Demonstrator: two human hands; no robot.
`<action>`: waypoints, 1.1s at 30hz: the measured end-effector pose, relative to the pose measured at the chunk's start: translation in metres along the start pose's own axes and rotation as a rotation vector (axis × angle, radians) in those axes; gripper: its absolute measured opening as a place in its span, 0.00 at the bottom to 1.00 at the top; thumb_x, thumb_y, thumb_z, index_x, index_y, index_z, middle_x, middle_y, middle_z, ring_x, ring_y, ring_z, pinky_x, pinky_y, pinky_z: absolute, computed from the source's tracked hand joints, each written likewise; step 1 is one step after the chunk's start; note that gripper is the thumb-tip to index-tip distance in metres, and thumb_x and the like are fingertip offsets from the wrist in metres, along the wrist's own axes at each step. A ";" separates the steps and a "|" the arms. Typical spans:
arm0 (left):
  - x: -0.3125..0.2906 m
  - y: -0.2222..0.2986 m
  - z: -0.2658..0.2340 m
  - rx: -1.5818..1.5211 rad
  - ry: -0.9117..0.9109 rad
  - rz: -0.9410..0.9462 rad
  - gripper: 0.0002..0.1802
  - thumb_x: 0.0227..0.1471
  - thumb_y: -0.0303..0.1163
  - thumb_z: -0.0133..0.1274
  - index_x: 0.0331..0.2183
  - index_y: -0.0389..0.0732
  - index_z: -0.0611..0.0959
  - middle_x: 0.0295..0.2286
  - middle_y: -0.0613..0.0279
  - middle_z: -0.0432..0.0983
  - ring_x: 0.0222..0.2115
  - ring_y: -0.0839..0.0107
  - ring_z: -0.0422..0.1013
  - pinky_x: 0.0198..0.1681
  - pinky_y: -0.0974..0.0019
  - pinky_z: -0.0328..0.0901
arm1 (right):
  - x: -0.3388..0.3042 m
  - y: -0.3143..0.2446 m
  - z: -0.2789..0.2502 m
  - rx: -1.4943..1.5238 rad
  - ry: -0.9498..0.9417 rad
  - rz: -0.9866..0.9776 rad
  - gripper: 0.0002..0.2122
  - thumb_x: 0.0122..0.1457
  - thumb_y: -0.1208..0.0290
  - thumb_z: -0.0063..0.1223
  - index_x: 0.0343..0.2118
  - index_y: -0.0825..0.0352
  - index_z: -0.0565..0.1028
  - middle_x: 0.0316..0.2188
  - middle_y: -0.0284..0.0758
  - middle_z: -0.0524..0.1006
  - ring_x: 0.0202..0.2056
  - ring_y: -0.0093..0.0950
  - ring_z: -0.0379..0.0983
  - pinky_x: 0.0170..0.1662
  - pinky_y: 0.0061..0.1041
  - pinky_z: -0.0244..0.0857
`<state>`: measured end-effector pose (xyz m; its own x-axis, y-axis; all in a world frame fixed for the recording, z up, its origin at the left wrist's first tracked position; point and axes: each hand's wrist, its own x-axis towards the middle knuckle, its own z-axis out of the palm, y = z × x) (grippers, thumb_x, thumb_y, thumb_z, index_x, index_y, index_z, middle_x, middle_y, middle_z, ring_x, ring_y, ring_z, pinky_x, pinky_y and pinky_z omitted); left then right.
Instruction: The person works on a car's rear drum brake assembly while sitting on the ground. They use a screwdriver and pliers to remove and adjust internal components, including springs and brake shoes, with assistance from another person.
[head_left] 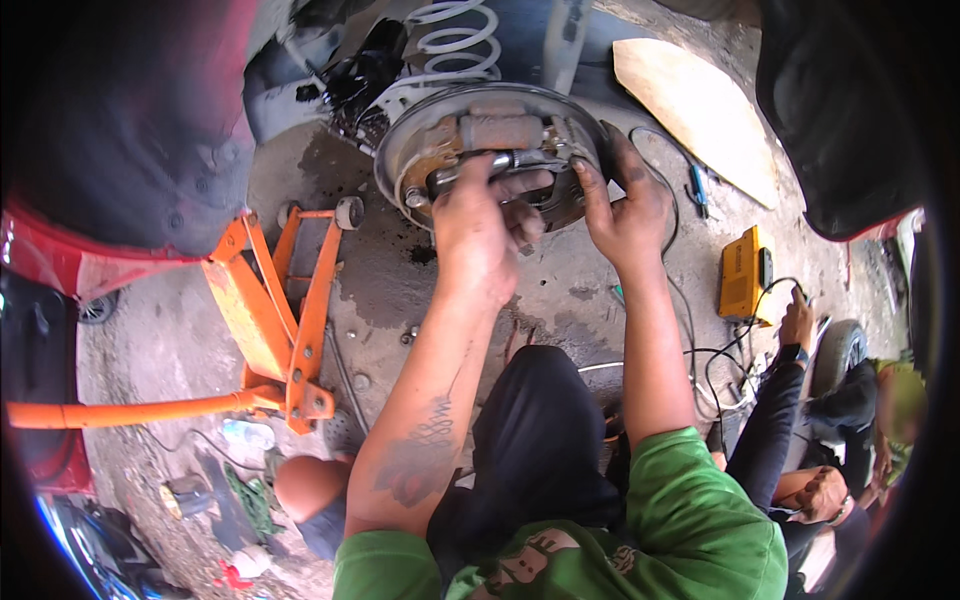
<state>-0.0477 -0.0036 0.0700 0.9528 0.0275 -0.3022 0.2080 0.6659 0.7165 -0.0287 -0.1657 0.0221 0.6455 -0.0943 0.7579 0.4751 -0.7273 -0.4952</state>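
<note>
A round, dirty drum brake assembly (500,130) with rusty brown parts sits at the upper middle, its face toward me. My left hand (478,225) is at its lower front, fingers curled round a rod-shaped tool (515,159) with a shiny metal end and a dark part. The hand is somewhat blurred, and it hides much of the tool. On the assembly's right edge, my right hand (632,212) grips the rim, with the thumb side in front and darkened fingers around the outside.
A white coil spring (455,40) rises behind the brake. On the left stands an orange floor jack (262,300). A yellow box-shaped device (743,277) with cables lies right, near another person's hand (797,322). A pale panel (695,110) and blue-handled tool (698,190) lie on the floor.
</note>
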 end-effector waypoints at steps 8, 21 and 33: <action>0.005 -0.006 -0.013 -0.036 -0.072 0.036 0.23 0.67 0.45 0.38 0.45 0.35 0.76 0.27 0.52 0.82 0.12 0.72 0.68 0.14 0.69 0.62 | 0.000 0.001 0.002 -0.036 0.033 -0.020 0.22 0.57 0.62 0.63 0.49 0.74 0.75 0.35 0.53 0.81 0.37 0.48 0.81 0.39 0.35 0.74; -0.004 0.001 0.005 0.193 -0.068 0.060 0.24 0.70 0.40 0.32 0.39 0.30 0.76 0.26 0.52 0.80 0.13 0.72 0.69 0.15 0.69 0.66 | 0.007 0.008 0.016 -0.197 0.095 -0.173 0.23 0.58 0.57 0.62 0.51 0.68 0.74 0.38 0.47 0.81 0.38 0.45 0.81 0.39 0.35 0.74; -0.003 0.011 0.002 0.268 -0.173 -0.072 0.26 0.71 0.41 0.25 0.46 0.31 0.73 0.29 0.50 0.82 0.15 0.73 0.71 0.18 0.70 0.69 | 0.006 0.022 0.008 -0.233 0.076 -0.264 0.22 0.59 0.61 0.63 0.49 0.72 0.75 0.32 0.47 0.82 0.32 0.40 0.83 0.34 0.29 0.74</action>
<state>-0.0482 0.0025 0.0804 0.9522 -0.1545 -0.2634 0.3050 0.4411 0.8440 -0.0096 -0.1771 0.0128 0.4682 0.0737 0.8806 0.4646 -0.8682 -0.1744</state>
